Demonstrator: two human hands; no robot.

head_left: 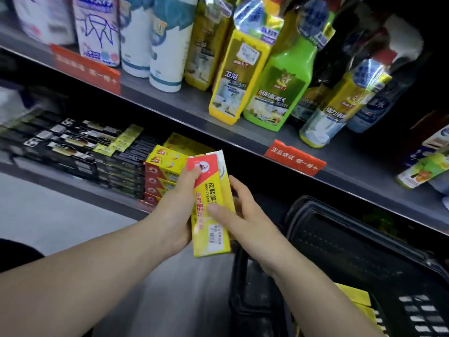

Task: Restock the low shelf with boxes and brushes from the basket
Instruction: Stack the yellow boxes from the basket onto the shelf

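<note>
- Centre of frame: yellow box (212, 188) marked "SHOE CREAM", held upright just in front of the low shelf (85, 188).
- Left hand (176, 207): grips the box's left edge, thumb on its red top end.
- Right hand (245, 215): grips the right edge, thumb across the front face.
- Lower right: black basket (352, 239), with more yellow packs (352, 295) inside.
- Left of centre: stacked yellow-and-red boxes (160, 171) on the low shelf, beside black boxes (73, 152).
- Top: cleaner bottles (243, 76) on the upper shelf (194, 105).
</note>
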